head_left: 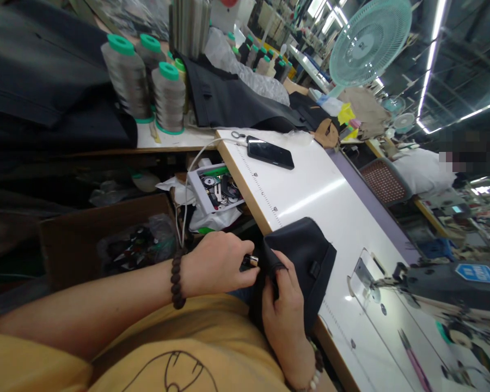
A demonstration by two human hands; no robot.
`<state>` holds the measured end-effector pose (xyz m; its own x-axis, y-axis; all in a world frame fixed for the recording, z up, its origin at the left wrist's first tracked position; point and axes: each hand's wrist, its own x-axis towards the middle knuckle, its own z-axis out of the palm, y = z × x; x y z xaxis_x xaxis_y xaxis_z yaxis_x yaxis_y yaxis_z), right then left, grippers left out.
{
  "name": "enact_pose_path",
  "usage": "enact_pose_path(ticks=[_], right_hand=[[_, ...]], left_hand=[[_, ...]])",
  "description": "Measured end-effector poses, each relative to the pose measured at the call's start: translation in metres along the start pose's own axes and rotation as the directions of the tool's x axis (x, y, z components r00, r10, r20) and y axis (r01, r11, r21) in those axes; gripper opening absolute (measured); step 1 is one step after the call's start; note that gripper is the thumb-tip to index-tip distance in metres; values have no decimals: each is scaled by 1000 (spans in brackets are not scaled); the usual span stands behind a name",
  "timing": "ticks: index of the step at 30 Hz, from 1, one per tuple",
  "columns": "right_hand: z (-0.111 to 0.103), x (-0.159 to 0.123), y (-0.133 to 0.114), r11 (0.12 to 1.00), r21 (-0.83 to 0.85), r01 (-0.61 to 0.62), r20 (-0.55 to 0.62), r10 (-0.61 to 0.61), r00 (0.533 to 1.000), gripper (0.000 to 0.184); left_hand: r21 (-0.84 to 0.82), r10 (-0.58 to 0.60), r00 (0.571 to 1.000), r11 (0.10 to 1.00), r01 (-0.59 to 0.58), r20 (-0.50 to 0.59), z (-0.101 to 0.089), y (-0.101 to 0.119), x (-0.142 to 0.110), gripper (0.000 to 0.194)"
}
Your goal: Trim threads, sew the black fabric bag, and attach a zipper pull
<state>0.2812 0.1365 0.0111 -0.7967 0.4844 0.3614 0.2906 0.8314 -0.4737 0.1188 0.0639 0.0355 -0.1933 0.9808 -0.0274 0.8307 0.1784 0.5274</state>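
Note:
My left hand (217,264) is closed in a fist around a small lighter (251,261). Only its shiny metal end and a bit of dark body show; the rest is hidden by my fingers. My right hand (285,305) pinches the folded edge of a black leather-like bag piece (300,245), thumb on the near side. That piece lies partly on the white sewing table (310,185) and hangs over its front edge toward my lap. A small loop (314,269) is sewn on it. The metal end of the lighter points toward the pinched edge, a short distance away.
A sewing machine (445,286) stands to the right, with pink-handled tweezers (414,359) near it. A phone (270,152) on a cable lies farther back. An open drawer (200,190) holds small parts. Grey thread cones (169,98) stand beyond; a person (424,171) sits behind.

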Motion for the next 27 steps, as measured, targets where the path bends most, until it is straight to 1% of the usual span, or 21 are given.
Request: enact_pose_path(ticks=[13,27], right_hand=[[-1,0,-2,1000,10,-26,19,26,999,47],[1,-1,-1,1000,1,-14,5,14,1000,48]], left_hand=[[18,8,1000,1000,-7,-15,3,0,-2,24],[20,4,1000,1000,-4,-12,6,-2,0,24]])
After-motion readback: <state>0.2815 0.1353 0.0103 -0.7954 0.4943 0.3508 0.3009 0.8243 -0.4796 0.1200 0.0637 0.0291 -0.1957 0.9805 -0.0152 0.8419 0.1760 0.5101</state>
